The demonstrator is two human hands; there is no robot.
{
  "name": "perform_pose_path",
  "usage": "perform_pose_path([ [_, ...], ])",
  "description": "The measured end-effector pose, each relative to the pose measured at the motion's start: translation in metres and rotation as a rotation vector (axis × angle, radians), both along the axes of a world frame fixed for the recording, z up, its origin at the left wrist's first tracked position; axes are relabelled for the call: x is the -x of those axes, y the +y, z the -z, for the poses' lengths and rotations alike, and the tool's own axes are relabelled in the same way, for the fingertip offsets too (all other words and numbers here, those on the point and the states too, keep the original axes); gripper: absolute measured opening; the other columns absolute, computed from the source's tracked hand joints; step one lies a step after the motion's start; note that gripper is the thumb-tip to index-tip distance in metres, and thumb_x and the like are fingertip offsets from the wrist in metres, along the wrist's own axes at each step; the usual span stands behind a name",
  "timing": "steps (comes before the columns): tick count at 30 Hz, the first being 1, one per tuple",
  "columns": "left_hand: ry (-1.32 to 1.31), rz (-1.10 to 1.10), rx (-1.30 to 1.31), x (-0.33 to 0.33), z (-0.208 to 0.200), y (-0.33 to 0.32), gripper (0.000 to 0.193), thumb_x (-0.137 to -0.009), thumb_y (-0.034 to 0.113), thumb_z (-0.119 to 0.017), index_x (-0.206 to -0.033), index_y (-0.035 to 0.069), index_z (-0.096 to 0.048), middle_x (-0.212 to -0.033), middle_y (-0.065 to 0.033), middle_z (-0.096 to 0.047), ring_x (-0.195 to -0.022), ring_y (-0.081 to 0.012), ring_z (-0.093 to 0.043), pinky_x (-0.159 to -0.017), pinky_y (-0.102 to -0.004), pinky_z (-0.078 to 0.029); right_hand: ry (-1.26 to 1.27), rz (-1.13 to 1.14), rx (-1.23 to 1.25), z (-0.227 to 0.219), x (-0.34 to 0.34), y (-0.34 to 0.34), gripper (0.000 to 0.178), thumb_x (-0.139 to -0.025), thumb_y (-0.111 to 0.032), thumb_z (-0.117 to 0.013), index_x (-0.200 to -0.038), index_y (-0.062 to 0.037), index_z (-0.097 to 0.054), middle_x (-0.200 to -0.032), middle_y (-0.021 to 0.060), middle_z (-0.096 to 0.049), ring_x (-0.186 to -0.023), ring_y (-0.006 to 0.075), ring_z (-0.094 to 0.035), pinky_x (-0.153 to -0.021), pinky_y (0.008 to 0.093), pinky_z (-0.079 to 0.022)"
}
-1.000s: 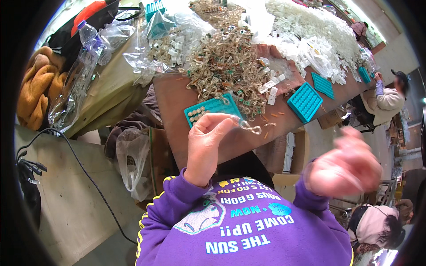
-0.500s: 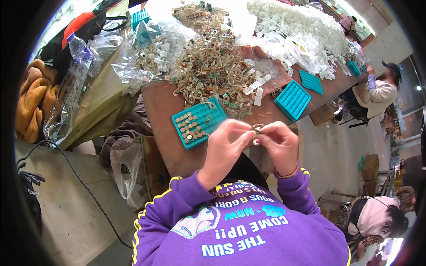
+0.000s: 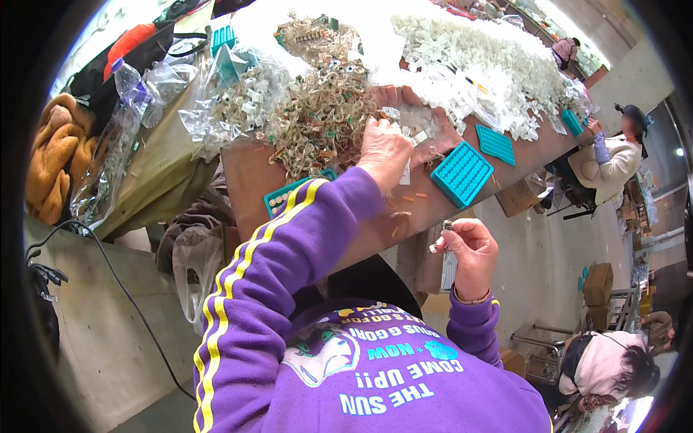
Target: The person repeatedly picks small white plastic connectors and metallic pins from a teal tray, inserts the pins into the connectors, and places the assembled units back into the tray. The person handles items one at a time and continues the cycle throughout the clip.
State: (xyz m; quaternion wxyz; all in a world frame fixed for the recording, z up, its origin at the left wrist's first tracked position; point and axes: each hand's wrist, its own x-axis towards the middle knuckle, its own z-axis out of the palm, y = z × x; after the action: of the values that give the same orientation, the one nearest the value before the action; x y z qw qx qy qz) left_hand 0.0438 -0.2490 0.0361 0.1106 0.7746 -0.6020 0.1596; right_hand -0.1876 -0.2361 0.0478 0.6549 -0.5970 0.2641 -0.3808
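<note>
My left hand [image 3: 388, 153] reaches forward to the right edge of a tangled heap of small clear-and-brown wired parts [image 3: 321, 108]. Its fingers are closed at the heap, and whatever they grip is hidden. Beside it lie several white plastic pieces [image 3: 419, 137]. My right hand [image 3: 473, 254], near the front edge of the table, pinches a small dark part [image 3: 447, 225] between thumb and fingers; its exact kind is too small to tell. A teal tray [image 3: 274, 200] with round beige pieces is mostly covered by my left sleeve.
Another teal tray [image 3: 462, 175] and a flat teal grid [image 3: 495, 144] lie to the right. Behind them spreads a large pile of white plastic pieces [image 3: 476, 65]. Small orange bits [image 3: 408, 198] dot the brown table [image 3: 249, 169]. A co-worker [image 3: 613, 155] sits at the far right.
My hands were together over the front edge. The left has moved forward to the heap, its sleeve now covering the beige-piece tray. My right hand has shifted slightly right and down.
</note>
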Motion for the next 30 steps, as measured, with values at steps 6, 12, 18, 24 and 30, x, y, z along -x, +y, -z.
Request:
perform_pose_path([
  [6,1.121,0.205,0.508,-0.045,-0.014,0.002,0.02,-0.087,0.019,-0.069,-0.094,0.001,-0.071,-0.081,-0.0054,-0.071,-0.072,-0.0126,-0.064,-0.07,-0.029,-0.051,-0.096,-0.04,-0.108,0.002,-0.01,-0.005,0.009,-0.086,0.002,-0.066,-0.094,0.0004,-0.061,-0.08,0.0046,-0.064,-0.068,0.0127,-0.064,-0.065,0.0255,-0.054],
  [12,2.1,0.398,0.542,-0.059,-0.025,0.059,0.025,-0.098,0.019,-0.054,-0.115,0.0,-0.057,-0.097,-0.0078,-0.065,-0.089,-0.0158,-0.065,-0.079,-0.026,-0.055,-0.124,-0.253,-0.183,-0.011,-0.047,0.005,0.011,-0.087,0.004,-0.063,-0.097,0.0017,-0.059,-0.081,0.0068,-0.064,-0.069,0.0152,-0.064,-0.064,0.0264,-0.053],
  [18,2.232,0.283,0.477,-0.019,-0.017,0.155,0.024,-0.098,0.022,-0.056,-0.111,0.002,-0.057,-0.089,-0.0028,-0.063,-0.075,-0.0055,-0.057,-0.06,-0.0167,-0.045,-0.274,-0.624,-0.423,-0.021,-0.105,0.021,0.012,-0.092,-0.002,-0.06,-0.103,0.0014,-0.058,-0.083,0.009,-0.066,-0.071,0.0152,-0.064,-0.066,0.0268,-0.052],
  [24,1.967,0.161,0.614,0.009,-0.003,0.21,0.02,-0.096,0.021,-0.061,-0.104,0.003,-0.059,-0.091,0.0,-0.062,-0.081,-0.0062,-0.058,-0.065,-0.0214,-0.047,-0.155,-0.747,-0.505,-0.014,-0.136,0.049,0.011,-0.092,-0.007,-0.063,-0.102,-0.0013,-0.061,-0.084,0.0037,-0.065,-0.071,0.01,-0.062,-0.064,0.0253,-0.052],
  [30,1.938,-0.146,0.8,0.023,0.01,0.225,0.017,-0.092,0.014,-0.065,-0.103,0.003,-0.06,-0.097,-0.0036,-0.067,-0.086,-0.0093,-0.062,-0.07,-0.0224,-0.05,-0.044,-0.734,-0.483,-0.009,-0.138,0.059,0.01,-0.091,-0.009,-0.065,-0.097,-0.0019,-0.062,-0.082,0.0025,-0.065,-0.067,0.008,-0.059,-0.062,0.0227,-0.047],
])
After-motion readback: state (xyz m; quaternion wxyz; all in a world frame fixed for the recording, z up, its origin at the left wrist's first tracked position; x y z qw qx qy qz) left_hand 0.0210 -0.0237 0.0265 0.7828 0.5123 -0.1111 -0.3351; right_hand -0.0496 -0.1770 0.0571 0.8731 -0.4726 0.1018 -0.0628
